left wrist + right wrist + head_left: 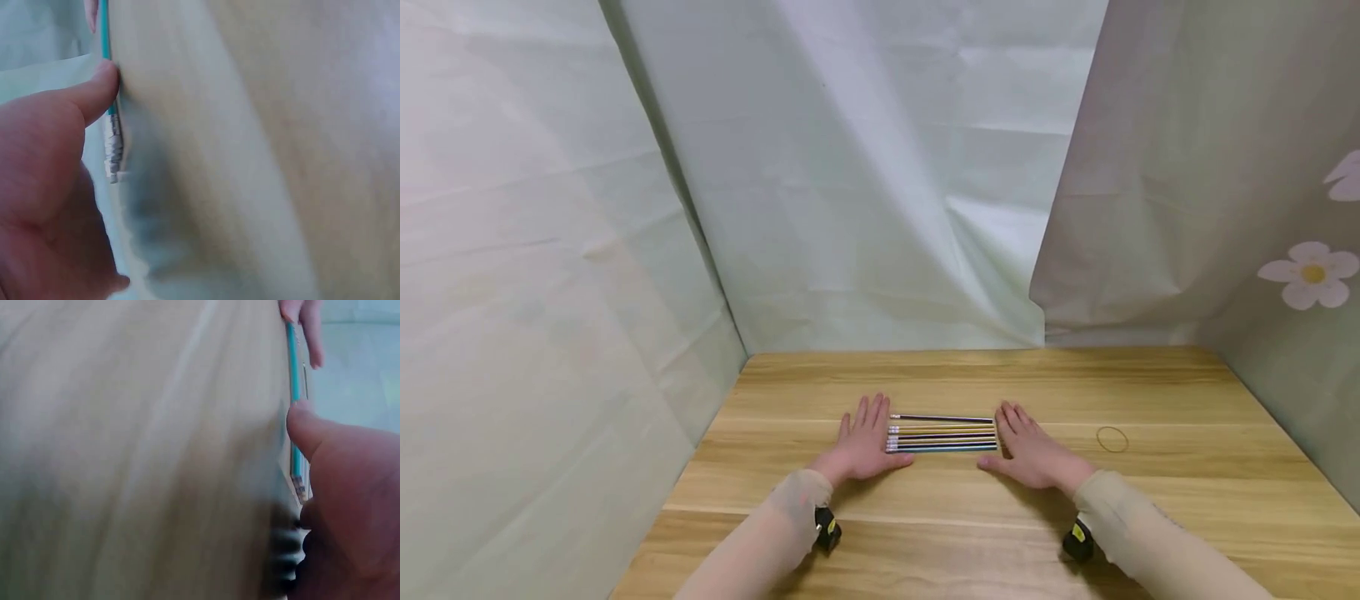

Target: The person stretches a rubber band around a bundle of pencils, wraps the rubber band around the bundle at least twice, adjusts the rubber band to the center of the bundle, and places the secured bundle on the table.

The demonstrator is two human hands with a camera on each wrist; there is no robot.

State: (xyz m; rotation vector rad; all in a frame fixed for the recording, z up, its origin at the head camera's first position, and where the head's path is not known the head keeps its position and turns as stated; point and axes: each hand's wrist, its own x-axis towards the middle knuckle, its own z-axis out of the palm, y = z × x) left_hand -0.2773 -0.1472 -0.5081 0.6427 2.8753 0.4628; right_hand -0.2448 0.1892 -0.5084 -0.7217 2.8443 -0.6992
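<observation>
Pencils (940, 436) lie side by side on surface (947, 533), between both hands. Left hand (861, 446) flat at pencils' eraser ends, right hand (1033, 454) at opposite ends, likely to level them. Fingers of both hands straight, gripping nothing; thumbs along teal pencil (943, 449) on row's near side, perhaps to hold row together. Dark pencil (942, 417) sits apart on far side of row. Pencils slim, straight, dark, yellowish or teal, metal collars silvery. Thin loop (1112, 452) lies right of pencils, beyond right hand.
</observation>
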